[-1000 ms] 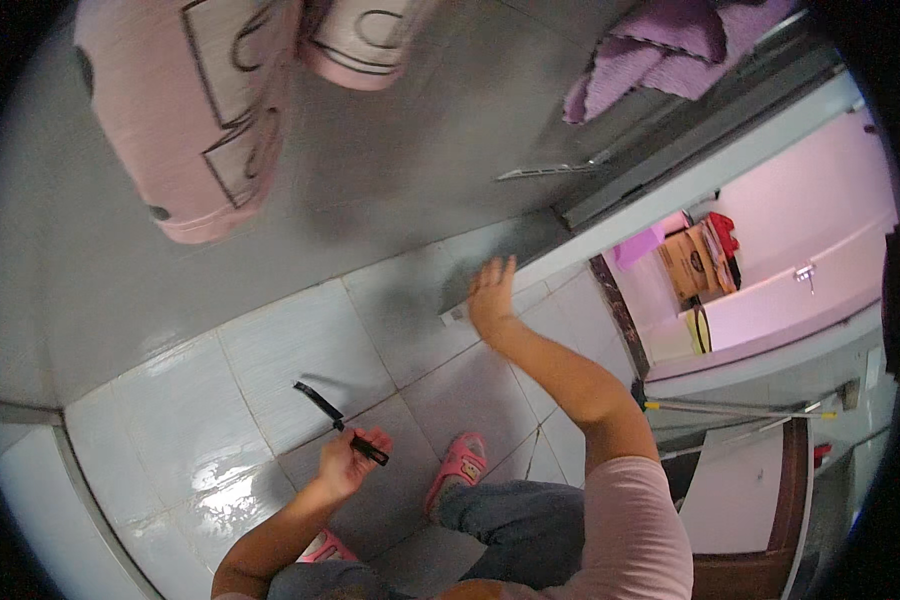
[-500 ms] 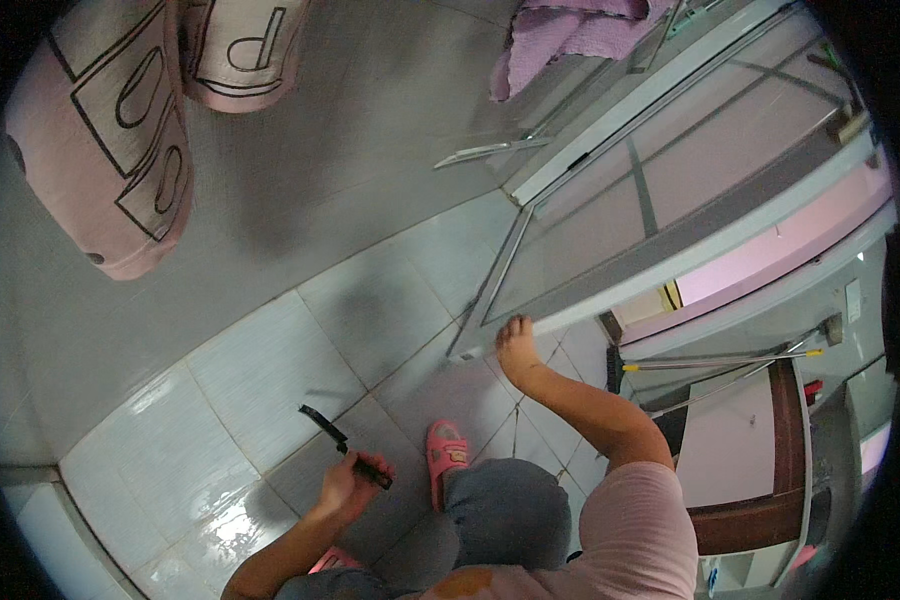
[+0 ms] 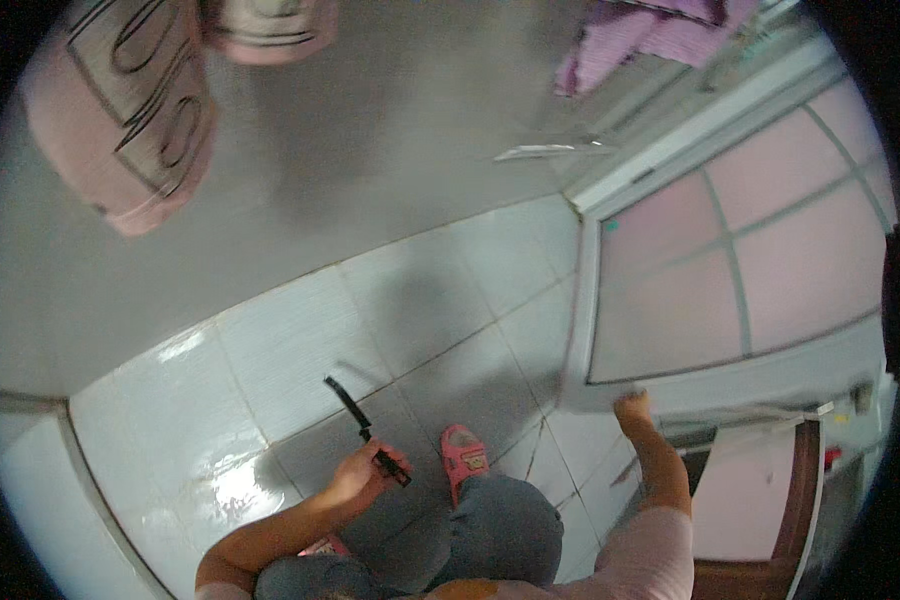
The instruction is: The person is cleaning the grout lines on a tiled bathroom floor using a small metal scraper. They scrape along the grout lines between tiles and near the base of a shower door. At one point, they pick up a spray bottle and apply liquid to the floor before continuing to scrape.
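My left hand (image 3: 363,474) is closed round the handle end of a slim black tool (image 3: 348,402). Its long, slightly curved end points up and left over the floor; its exact kind is unclear. My right hand (image 3: 632,413) is out to the right with fingers curled at the free edge of a white-framed door (image 3: 660,290) with frosted panes and grey-green bars. Some of those fingers are hidden or blurred.
Shiny white tiles (image 3: 300,350) cover the floor by my pink sandal (image 3: 464,455). A grey wall (image 3: 400,130) carries pink-and-white towels (image 3: 165,150) and a purple cloth (image 3: 635,45). Beyond the door stands a brown-framed white panel (image 3: 740,495).
The door has swung toward its frame, my right hand moving right with it. The gap to the room beyond has narrowed. My left hand keeps its hold on the black tool. The view has shifted.
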The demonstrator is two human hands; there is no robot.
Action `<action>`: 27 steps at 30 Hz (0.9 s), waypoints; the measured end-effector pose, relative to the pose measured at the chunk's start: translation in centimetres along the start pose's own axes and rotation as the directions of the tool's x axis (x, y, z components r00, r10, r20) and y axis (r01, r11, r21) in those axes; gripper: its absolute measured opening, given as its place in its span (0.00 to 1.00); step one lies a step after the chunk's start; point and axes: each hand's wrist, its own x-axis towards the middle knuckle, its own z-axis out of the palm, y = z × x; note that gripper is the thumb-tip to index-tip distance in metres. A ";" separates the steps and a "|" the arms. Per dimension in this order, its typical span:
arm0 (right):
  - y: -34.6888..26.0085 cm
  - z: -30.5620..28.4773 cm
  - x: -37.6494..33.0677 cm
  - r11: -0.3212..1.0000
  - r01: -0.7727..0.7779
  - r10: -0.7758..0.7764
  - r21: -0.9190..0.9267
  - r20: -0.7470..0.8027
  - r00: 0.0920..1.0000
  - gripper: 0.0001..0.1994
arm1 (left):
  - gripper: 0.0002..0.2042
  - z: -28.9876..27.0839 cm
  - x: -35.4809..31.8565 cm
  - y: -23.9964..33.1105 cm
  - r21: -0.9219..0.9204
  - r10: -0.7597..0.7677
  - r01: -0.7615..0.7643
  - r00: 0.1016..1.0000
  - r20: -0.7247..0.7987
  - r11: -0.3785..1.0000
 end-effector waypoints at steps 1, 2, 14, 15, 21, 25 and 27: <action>-0.8 0.2 0.1 0.996 -0.055 0.058 0.071 -0.043 0.997 0.10 | 0.15 0.1 0.2 0.2 0.001 0.011 -0.011 1.000 -0.023 1.000; -1.2 0.2 -0.1 0.984 -0.113 0.124 0.138 -0.071 0.990 0.10 | 0.15 0.5 0.5 0.3 -0.017 0.024 -0.025 0.999 -0.043 1.000; -28.2 -33.5 -4.3 -0.284 0.408 -0.620 0.868 -0.490 0.613 0.20 | 0.17 -2.3 2.4 0.6 0.058 0.220 -0.221 0.975 0.025 0.973; -27.6 -33.6 -3.7 -0.237 0.399 -0.606 0.886 -0.456 0.652 0.20 | 0.18 -1.1 1.5 1.1 0.101 0.210 -0.212 0.977 0.027 0.972; -27.4 -35.2 6.0 0.275 0.764 -0.404 0.584 -0.651 0.643 0.19 | 0.20 1.2 -4.6 3.3 0.658 -0.135 -0.335 0.820 0.556 0.674; -32.3 -42.1 10.4 0.217 0.856 -0.384 0.469 -0.765 0.517 0.17 | 0.21 -4.0 -4.4 3.3 0.715 -0.345 -0.274 0.730 0.590 0.643; -35.6 -46.3 10.2 0.337 0.874 -0.456 0.351 -0.751 0.477 0.16 | 0.21 -6.5 -5.2 2.6 0.683 -0.268 -0.256 0.782 0.563 0.684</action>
